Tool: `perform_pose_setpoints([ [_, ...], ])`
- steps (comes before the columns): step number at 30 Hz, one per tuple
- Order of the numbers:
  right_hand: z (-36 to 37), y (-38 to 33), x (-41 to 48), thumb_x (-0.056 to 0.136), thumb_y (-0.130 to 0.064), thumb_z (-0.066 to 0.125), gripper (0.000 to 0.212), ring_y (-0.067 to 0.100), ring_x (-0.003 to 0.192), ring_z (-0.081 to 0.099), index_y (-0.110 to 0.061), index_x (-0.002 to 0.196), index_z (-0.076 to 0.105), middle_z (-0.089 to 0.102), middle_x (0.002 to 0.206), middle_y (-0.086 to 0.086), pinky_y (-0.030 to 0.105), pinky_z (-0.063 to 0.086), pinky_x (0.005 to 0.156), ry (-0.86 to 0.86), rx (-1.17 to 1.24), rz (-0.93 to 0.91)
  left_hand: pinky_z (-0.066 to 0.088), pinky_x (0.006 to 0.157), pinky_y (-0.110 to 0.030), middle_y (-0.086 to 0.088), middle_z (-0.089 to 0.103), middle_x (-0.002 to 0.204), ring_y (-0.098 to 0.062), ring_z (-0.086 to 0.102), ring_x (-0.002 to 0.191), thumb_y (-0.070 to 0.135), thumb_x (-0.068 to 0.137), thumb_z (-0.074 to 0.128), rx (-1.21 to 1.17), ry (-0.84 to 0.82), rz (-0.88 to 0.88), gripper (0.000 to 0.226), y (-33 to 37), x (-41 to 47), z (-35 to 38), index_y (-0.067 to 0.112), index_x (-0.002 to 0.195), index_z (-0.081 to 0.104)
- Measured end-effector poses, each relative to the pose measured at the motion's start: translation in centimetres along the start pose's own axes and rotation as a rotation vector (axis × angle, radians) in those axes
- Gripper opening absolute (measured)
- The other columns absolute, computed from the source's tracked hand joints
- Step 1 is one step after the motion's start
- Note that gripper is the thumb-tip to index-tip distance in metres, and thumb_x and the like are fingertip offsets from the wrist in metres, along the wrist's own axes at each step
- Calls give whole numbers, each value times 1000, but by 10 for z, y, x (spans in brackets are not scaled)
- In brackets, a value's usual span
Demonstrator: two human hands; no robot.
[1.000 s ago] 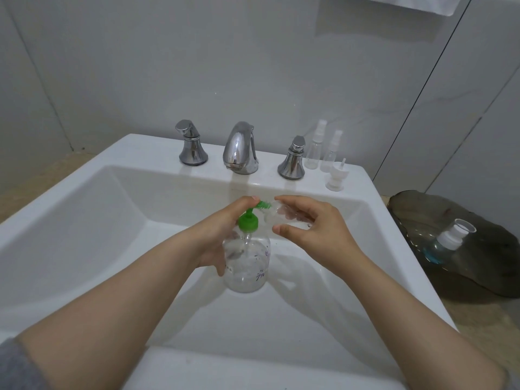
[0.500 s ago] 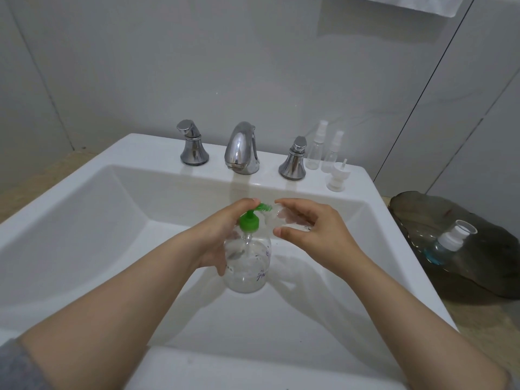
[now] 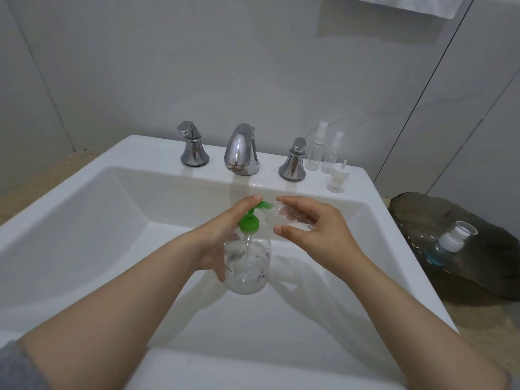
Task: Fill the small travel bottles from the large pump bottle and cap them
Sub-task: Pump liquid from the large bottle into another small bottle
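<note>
left hand (image 3: 225, 237): curled round pump bottle (image 3: 247, 266), fingertip on pump | right hand (image 3: 312, 232): pinching travel bottle (image 3: 284, 218) at nozzle | risk: mouth slips off nozzle, squirt lands in sink (image 3: 84, 220)

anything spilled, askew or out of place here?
No spill shows. The blue-liquid bottle lies tilted in the dark dish right of the sink. A loose white cap stands on the back ledge, off any bottle.

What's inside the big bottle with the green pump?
A thin tube and seemingly clear liquid show through the pump bottle; the left hand covers its left side.
</note>
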State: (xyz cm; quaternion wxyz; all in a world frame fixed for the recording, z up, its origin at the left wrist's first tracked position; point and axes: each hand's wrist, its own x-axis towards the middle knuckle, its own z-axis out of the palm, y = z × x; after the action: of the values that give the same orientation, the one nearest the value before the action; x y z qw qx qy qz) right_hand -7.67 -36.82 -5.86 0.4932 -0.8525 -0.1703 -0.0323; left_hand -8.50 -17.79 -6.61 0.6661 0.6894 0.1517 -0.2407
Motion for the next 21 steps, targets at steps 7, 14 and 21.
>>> perform_pose_setpoints([
  [7, 0, 0, 0, 75, -15, 80, 46, -1, 99, 63, -31, 116, 67, 71, 103, -11, 12, 46, 91, -28, 5, 24, 22, 101, -78, -5, 48, 115, -40, 41, 135, 67, 84, 55, -26, 32, 37, 59, 1, 2, -1, 30, 130, 57],
  [14, 0, 0, 0, 76, -14, 79, 44, 3, 97, 64, -31, 114, 67, 70, 101, -10, 15, 47, 91, -47, -4, 36, 27, 100, -76, -3, 51, 104, -32, 49, 104, 57, 92, 49, -41, 37, 29, 37, 1, 2, -1, 30, 112, 62],
  [21, 0, -1, 0, 76, -15, 80, 45, -5, 94, 63, -31, 116, 66, 70, 99, -14, 7, 44, 87, -43, -14, 22, 25, 103, -75, -7, 51, 120, -41, 47, 128, 67, 85, 53, -26, 8, -6, 51, -1, 3, -4, 31, 121, 59],
])
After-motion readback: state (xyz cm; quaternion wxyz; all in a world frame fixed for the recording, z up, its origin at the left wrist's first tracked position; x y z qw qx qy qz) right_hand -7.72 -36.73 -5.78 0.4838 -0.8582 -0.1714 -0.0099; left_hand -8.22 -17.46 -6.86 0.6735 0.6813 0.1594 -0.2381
